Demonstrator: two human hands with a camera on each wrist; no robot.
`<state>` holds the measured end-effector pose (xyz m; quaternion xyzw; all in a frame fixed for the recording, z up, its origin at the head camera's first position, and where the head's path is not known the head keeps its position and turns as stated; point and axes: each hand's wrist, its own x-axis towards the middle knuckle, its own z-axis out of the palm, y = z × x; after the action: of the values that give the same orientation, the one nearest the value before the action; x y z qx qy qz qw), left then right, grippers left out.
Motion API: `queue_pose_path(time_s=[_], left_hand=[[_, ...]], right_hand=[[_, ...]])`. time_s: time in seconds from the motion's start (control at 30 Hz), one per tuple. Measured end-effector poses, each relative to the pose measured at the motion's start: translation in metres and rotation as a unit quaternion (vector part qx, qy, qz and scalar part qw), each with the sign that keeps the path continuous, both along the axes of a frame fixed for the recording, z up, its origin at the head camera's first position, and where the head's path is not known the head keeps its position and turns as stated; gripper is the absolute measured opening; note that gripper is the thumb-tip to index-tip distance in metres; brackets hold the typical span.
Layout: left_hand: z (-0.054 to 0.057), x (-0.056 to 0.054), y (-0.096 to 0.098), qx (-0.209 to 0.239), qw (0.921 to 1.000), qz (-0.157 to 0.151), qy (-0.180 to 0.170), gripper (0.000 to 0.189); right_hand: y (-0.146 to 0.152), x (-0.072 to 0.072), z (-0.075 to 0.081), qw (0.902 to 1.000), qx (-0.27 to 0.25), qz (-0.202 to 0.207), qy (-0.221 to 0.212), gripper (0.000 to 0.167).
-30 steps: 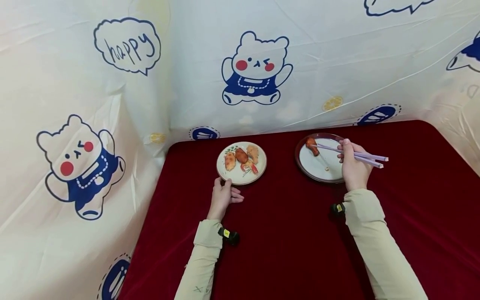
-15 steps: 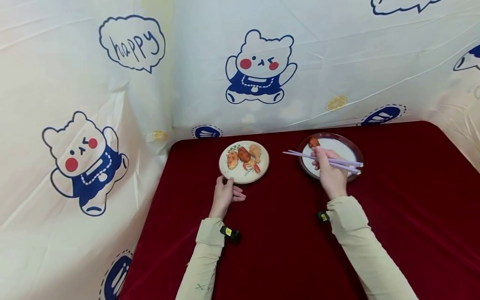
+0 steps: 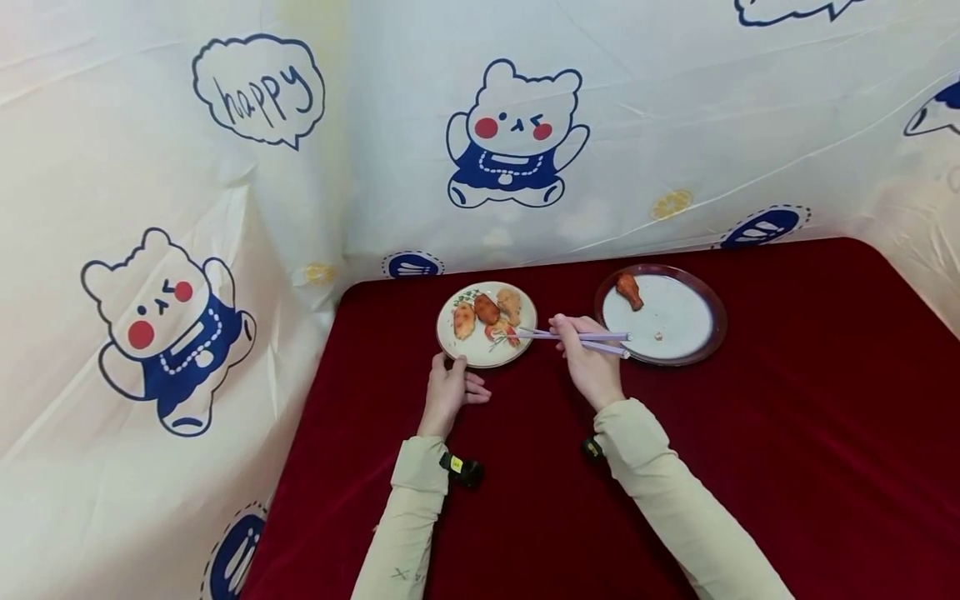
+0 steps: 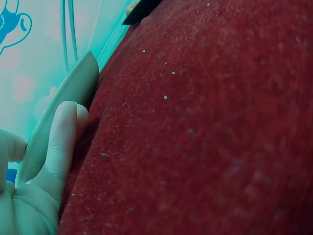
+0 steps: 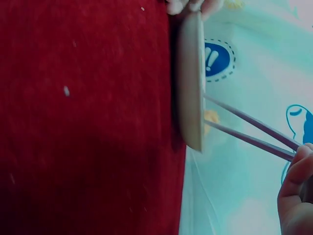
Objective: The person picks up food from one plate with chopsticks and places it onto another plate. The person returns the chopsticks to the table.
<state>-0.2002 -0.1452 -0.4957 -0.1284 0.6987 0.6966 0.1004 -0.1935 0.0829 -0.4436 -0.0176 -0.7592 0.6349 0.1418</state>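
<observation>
A pair of pale purple chopsticks [image 3: 592, 340] is held in my right hand [image 3: 588, 362], their tips over the shrimp [image 3: 501, 332] on the smaller cream plate [image 3: 480, 357]. The tips stand a little apart; whether they touch the shrimp I cannot tell. Pieces of browned food [image 3: 486, 309] and a green garnish share this plate. With thumb and finger on either side, my left hand [image 3: 447, 392] pinches the plate's near rim, also seen from the side in the left wrist view.
To the right lies a larger plate [image 3: 678, 317] with a dark see-through rim, bearing a drumstick [image 3: 629, 292] and a small crumb. Both plates stand on a dark red cloth [image 3: 570, 500]. A printed curtain [image 3: 660, 100] rises behind the table.
My right hand has moved left with the chopsticks, from the larger plate to the smaller one. The drumstick now lies free on the larger plate. My left hand stays at the rim.
</observation>
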Motion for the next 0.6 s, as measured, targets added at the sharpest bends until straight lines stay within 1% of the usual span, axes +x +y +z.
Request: queue_pose_path(time_s=[0.1, 0.17, 0.23, 0.3, 0.33, 0.43, 0.53, 0.57, 0.6], left_hand=[[-0.004, -0.001, 0.000, -0.013, 0.9998, 0.015, 0.009, 0.054], [-0.005, -0.001, 0.000, -0.021, 0.9995, 0.019, 0.014, 0.054], [-0.005, -0.001, 0.001, -0.024, 0.9994, 0.022, 0.014, 0.053], [-0.005, 0.000, 0.002, -0.024, 0.9994, 0.021, 0.013, 0.053], [-0.001, 0.001, 0.002, -0.023, 0.9996, 0.018, 0.008, 0.053], [0.001, 0.000, 0.001, -0.017, 0.9998, 0.011, -0.002, 0.055], [0.000, 0.000, 0.001, -0.015, 0.9998, 0.009, -0.007, 0.056], [-0.004, -0.001, 0.001, -0.016, 0.9998, 0.011, -0.003, 0.056], [-0.004, -0.001, 0.002, -0.018, 0.9997, 0.013, 0.000, 0.055]], right_hand=[[-0.007, -0.003, -0.006, 0.9999, -0.008, 0.005, 0.004, 0.034], [-0.010, -0.004, -0.008, 0.9999, -0.013, 0.006, 0.007, 0.035], [-0.012, -0.004, -0.010, 1.0000, -0.006, 0.005, 0.005, 0.035], [-0.014, -0.004, -0.012, 1.0000, 0.003, 0.007, 0.003, 0.035], [-0.015, -0.005, -0.013, 0.9999, 0.009, 0.008, 0.000, 0.035], [-0.016, -0.006, -0.016, 0.9996, 0.024, 0.012, -0.006, 0.036], [-0.017, -0.006, -0.016, 0.9991, 0.037, 0.011, -0.020, 0.035], [-0.018, -0.006, -0.016, 0.9988, 0.042, 0.011, -0.024, 0.035], [-0.018, -0.006, -0.015, 0.9985, 0.046, 0.011, -0.029, 0.035]])
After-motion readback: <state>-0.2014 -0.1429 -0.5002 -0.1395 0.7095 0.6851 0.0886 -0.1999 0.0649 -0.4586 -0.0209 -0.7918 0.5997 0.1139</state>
